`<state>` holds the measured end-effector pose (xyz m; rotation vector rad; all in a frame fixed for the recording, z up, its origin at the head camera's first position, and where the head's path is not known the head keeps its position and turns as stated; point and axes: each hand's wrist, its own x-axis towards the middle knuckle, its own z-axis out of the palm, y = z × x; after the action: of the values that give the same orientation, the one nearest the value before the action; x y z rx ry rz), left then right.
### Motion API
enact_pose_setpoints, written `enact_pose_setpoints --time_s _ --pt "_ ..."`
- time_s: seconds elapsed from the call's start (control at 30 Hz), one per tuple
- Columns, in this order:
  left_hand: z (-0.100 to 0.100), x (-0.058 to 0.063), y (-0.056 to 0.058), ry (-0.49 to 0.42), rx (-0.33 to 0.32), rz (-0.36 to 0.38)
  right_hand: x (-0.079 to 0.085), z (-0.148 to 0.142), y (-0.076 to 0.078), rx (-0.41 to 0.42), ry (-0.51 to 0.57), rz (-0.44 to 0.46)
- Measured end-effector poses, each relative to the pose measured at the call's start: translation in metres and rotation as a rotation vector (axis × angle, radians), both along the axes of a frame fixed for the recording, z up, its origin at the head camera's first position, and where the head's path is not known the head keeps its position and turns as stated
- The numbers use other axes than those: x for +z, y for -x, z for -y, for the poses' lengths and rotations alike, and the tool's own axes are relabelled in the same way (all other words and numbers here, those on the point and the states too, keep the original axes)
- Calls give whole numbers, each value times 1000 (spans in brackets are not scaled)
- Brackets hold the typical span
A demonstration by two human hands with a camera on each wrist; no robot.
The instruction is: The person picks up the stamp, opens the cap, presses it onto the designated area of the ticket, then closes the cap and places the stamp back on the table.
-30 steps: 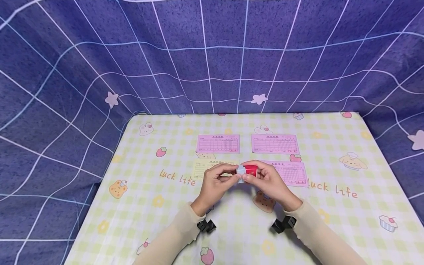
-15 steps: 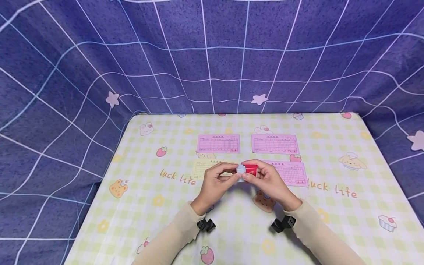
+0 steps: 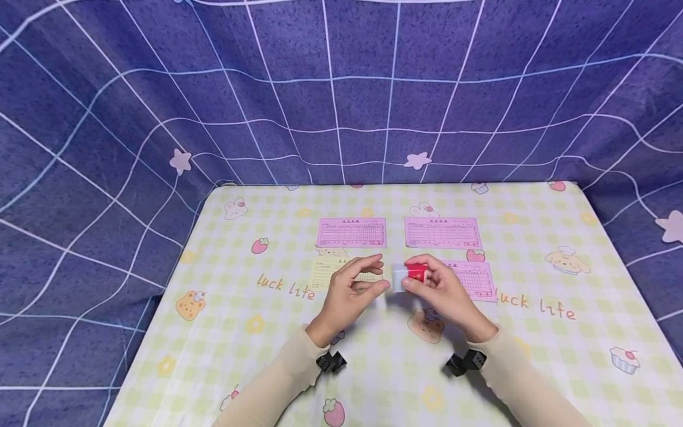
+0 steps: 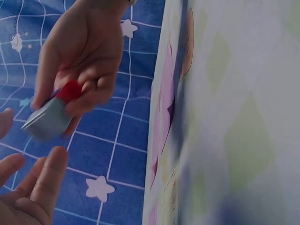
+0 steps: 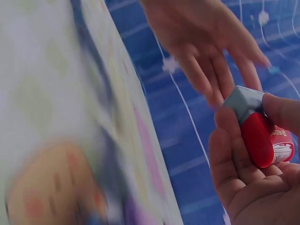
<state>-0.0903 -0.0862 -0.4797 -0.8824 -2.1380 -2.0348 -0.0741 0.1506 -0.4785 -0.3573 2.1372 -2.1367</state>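
My right hand [image 3: 450,296] pinches a small red stamp [image 5: 258,139] between thumb and fingers, held above the table. A pale grey-blue square cap [image 5: 244,99] forms the stamp's left end, pointing towards my other hand. My left hand [image 3: 352,293] is just left of it, fingers bent and spread, with nothing between them. A narrow gap shows between those fingertips and the cap. Under the left hand lies a yellow slip [image 3: 323,276], partly hidden. A pink slip [image 3: 474,280] lies by the right hand, its left part covered.
Two more printed slips lie farther back, a pink one on the left [image 3: 351,232] and another pink one on the right [image 3: 443,232]. A checked tablecloth [image 3: 213,356] covers the table. Behind it hangs a blue grid-patterned curtain [image 3: 363,101].
Both hands held the stamp before. The left hand has let go of the cap end, and the right hand has moved slightly right with the stamp, cap still on it.
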Motion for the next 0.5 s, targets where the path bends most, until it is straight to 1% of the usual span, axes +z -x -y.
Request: enact_pose_setpoints --time_s 0.1,0.2,0.27,0.4,0.5 --pt "7 2 4 41 28 -16 0 -26 1 -110 -62 -10" --pt "18 5 8 66 84 -33 0 -58 2 -226 -146 -7" --pt "28 8 11 66 120 -46 0 -81 3 -295 -202 -12" --pt "46 14 18 55 168 -66 -1 -120 7 -413 -337 -25" --pt "59 17 21 60 203 -84 -2 -139 8 -460 -442 -6"
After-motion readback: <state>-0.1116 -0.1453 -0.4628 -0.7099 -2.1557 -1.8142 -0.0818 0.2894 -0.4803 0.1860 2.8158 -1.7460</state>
